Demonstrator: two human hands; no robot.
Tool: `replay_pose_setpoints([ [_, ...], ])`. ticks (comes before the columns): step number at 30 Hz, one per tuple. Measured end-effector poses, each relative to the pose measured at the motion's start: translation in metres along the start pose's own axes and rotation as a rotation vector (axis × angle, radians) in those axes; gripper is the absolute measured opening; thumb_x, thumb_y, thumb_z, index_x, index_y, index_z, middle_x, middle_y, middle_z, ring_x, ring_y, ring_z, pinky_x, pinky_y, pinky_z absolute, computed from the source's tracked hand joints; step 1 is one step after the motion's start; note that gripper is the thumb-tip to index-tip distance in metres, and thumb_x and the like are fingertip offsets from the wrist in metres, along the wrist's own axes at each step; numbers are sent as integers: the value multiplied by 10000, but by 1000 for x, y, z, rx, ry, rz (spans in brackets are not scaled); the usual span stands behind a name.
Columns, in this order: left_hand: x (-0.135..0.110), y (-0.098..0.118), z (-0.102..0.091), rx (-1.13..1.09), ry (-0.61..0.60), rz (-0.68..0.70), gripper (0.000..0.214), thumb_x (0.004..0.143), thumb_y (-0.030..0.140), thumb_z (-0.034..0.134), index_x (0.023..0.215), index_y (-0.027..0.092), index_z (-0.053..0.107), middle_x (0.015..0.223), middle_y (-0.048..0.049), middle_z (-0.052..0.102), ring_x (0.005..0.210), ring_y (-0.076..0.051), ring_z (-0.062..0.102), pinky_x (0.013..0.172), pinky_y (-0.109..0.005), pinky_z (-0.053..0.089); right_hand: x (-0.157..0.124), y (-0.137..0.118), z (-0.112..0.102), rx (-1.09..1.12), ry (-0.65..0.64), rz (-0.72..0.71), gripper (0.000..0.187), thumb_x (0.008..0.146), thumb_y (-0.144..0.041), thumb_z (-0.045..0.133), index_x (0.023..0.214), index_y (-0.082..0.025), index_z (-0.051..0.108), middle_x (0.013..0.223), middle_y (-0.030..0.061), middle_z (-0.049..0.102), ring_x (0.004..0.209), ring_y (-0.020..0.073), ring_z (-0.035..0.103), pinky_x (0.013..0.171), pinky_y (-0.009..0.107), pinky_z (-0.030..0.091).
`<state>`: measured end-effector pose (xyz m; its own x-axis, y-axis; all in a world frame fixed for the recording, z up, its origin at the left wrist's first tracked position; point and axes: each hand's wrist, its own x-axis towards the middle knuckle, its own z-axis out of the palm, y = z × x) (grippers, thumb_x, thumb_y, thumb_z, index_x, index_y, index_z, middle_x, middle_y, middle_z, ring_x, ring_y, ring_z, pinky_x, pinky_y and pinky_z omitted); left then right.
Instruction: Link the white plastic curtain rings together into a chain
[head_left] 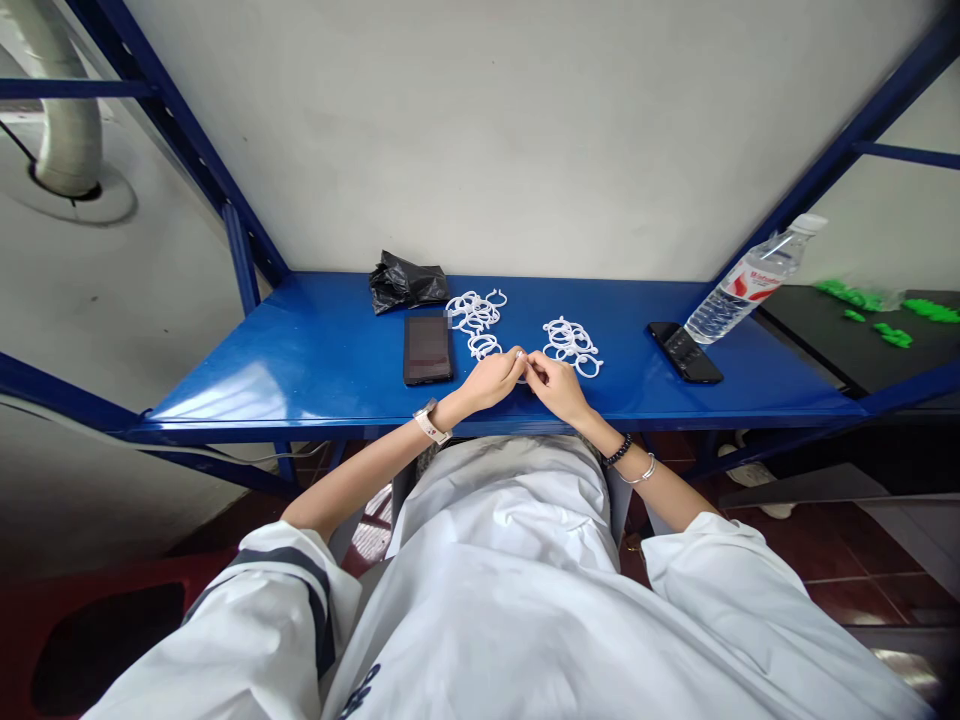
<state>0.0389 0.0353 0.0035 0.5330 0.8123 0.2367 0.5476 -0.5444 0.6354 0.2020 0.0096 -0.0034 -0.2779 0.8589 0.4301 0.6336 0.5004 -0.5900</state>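
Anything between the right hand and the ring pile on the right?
Nothing visible: the white rings lie on the table just beyond the right hand. The water bottle and phone are farther right, out of that path.

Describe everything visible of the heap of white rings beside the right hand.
The heap of white rings is a loose cluster of thin, glossy, plastic-looking hoops, overlapping too much to count surely. Small knobs show on some. It lies on the blue table, just beyond and to the right of the right hand, spreading toward the near right. Whether the hand touches its nearest ring can't be told.
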Motion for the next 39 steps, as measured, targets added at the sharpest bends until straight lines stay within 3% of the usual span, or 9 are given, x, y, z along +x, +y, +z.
replay_pose_setpoints([
  [12,0,1,-1,67,18,16,343,1033,330,222,856,193,483,745,-38,630,675,-174,600,648,-277,411,0,-2,0,-39,4,-9,253,954,-364,412,743,-231,455,564,-28,492,504,131,440,553,249,325],
  [21,-1,5,-3,42,61,-2,282,1021,377,311,879,198,476,713,-22,605,632,-170,562,604,-264,345,0,-1,-2,29,6,24,199,966,-311,410,814,-231,509,555,-22,562,525,161,534,572,259,364],
  [39,-2,2,-1,116,38,10,354,1043,368,211,886,191,475,687,-27,591,624,-177,570,603,-271,364,0,-1,-2,42,-37,-24,237,991,-353,380,840,-231,516,561,-21,564,519,164,539,595,270,389],
])
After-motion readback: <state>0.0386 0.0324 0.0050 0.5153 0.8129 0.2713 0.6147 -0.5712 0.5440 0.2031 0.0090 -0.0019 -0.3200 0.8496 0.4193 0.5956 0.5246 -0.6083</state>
